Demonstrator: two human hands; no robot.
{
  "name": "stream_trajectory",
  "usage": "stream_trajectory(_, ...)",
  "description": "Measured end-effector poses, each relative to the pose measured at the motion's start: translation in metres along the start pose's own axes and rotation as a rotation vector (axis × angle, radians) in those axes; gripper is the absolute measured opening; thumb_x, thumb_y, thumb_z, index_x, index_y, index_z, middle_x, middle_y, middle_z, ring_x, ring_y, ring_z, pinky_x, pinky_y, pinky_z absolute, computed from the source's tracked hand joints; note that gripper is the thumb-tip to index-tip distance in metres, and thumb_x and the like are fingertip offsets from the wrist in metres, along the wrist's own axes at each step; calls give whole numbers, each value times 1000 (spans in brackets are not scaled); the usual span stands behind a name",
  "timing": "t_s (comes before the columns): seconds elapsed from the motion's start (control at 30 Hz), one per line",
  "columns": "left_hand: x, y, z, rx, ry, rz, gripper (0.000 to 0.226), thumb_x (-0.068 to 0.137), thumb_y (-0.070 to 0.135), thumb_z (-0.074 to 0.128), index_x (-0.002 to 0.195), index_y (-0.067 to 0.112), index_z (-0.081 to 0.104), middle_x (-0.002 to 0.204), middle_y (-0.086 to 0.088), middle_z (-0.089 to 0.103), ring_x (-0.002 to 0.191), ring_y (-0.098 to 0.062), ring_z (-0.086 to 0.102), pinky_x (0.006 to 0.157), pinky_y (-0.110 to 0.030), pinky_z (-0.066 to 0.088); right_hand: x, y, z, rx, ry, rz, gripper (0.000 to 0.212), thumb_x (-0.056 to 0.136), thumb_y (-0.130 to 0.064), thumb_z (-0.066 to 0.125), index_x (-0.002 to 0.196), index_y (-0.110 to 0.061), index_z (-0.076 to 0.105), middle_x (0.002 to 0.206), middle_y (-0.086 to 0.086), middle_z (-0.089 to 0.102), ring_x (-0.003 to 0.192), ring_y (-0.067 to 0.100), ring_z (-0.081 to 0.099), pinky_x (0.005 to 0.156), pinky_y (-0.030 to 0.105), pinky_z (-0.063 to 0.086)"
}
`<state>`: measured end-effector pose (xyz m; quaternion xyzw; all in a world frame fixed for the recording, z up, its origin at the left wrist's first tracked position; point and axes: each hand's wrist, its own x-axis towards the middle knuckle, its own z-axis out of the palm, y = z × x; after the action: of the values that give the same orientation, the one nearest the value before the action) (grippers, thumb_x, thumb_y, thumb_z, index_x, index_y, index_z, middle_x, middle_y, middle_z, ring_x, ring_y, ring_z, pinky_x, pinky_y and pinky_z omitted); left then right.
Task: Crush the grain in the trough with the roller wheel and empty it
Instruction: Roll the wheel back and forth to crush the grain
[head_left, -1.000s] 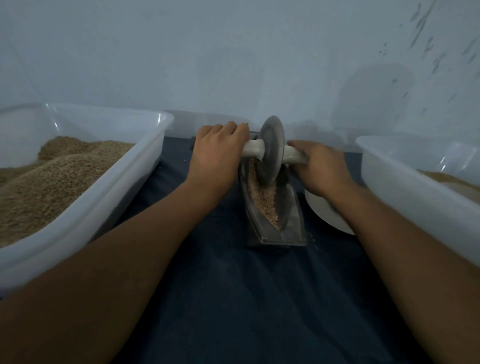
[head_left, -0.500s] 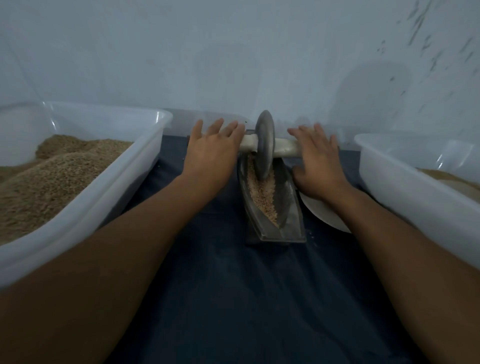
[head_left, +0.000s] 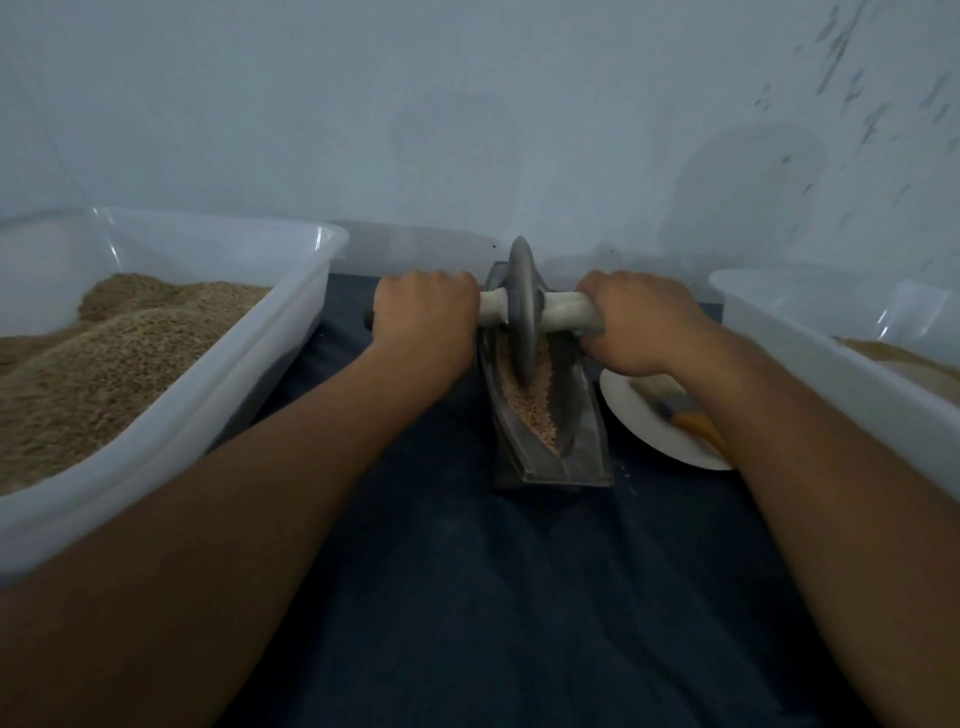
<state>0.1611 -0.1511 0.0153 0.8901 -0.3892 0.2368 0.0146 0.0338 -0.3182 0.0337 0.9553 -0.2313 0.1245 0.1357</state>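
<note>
Dark-clothed worktop (head_left: 467, 597): both hands, left hand (head_left: 423, 317) and right hand (head_left: 641, 322), grip tight round the roller wheel (head_left: 522, 317) handles, crushing grain (head_left: 535, 400) in the trough (head_left: 576, 447); next, roll nearer.

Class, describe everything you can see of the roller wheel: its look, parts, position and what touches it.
The roller wheel is a thin, dull grey disc, metal by its look, standing upright on edge in the trough. A pale, wood-like handle runs through its centre. The left hand grips one end, the right hand the other. Its lower rim sits in the grain.
</note>
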Motion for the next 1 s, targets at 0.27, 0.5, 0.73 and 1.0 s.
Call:
stream_trajectory(0.27,-3,5,-28,51,-218,39,32,78,36,75,89,22,49,68,0,39,54,-16,35,57,-33,33,-19,-7,-40,-12,-386,-6,38,82,-42,76,111,-20,66,97,1,64,85,21,61,60,30,41)
stream_trajectory(0.5,2,1,-38,51,-458,95,56,59,51,85,65,18,40,70,-1,50,61,-21,50,77,-44,55,-26,-8,-56,45,-587,-26,17,83,-39,75,89,-24,69,79,-5,71,76,12,64,61,27,45)
stream_trajectory(0.73,3,1,-33,16,-454,85,47,63,43,83,66,17,44,72,-2,51,64,-22,52,78,-44,55,-23,-9,-48,52,-531,-30,20,85,-33,71,100,-20,68,90,-1,68,84,17,63,65,29,47)
stream_trajectory(1.0,1,0,-14,-93,-190,50,30,85,21,67,113,14,58,85,-4,50,78,-23,47,67,-38,38,-9,-2,-10,152,-205,-22,32,84,-21,68,111,-24,50,108,4,60,91,25,54,73,37,46)
